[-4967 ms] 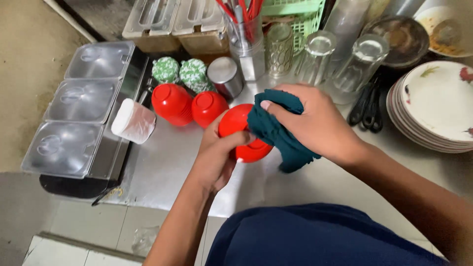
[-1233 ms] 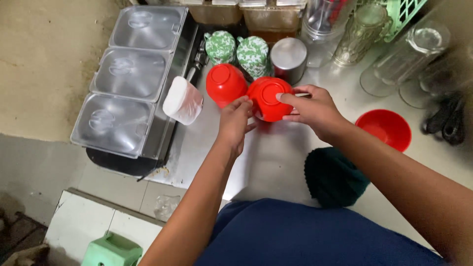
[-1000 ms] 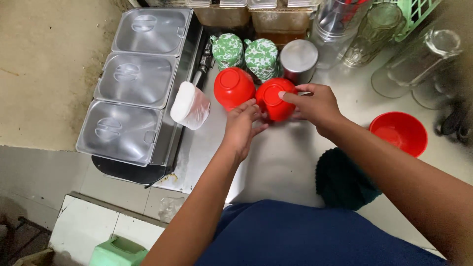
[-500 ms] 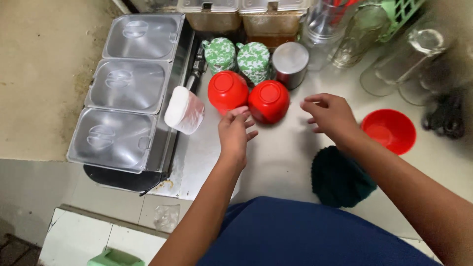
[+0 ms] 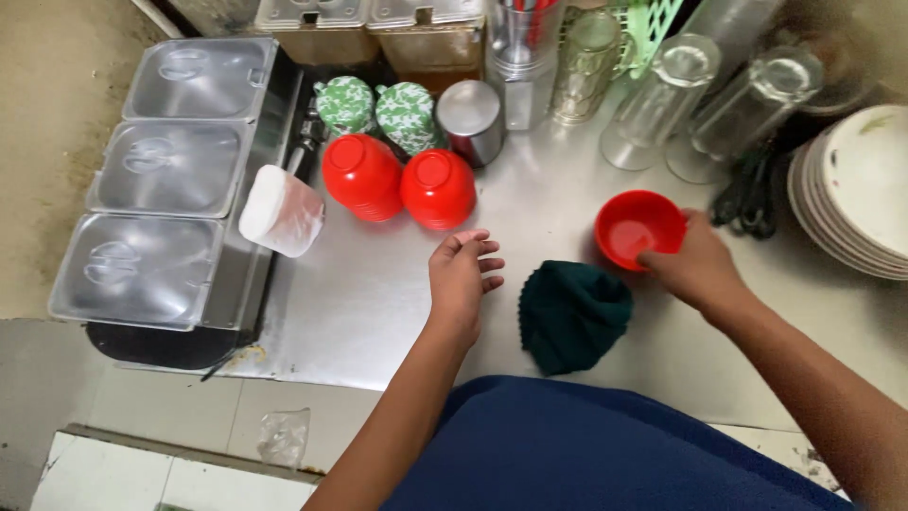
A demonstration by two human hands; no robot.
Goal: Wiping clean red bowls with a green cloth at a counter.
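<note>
My right hand [image 5: 698, 268] grips the near rim of an upright red bowl [image 5: 636, 225] on the steel counter [image 5: 378, 312]. My left hand [image 5: 462, 276] hovers open over the counter, holding nothing, just in front of two red bowls turned upside down [image 5: 363, 176] [image 5: 438, 187]. A dark green cloth [image 5: 571, 315] lies crumpled between my hands.
Two green patterned cups [image 5: 345, 103] and a steel canister [image 5: 470, 119] stand behind the upturned bowls. A lidded three-compartment steel container [image 5: 170, 180] sits at left with a white plastic cup [image 5: 281, 211] leaning on it. Upturned glasses [image 5: 659, 99] and stacked plates [image 5: 856, 194] are at the right.
Both hands let go of the second upturned red bowl beside the first. My right hand moved right and took the rim of the upright red bowl. My left hand drew back, open.
</note>
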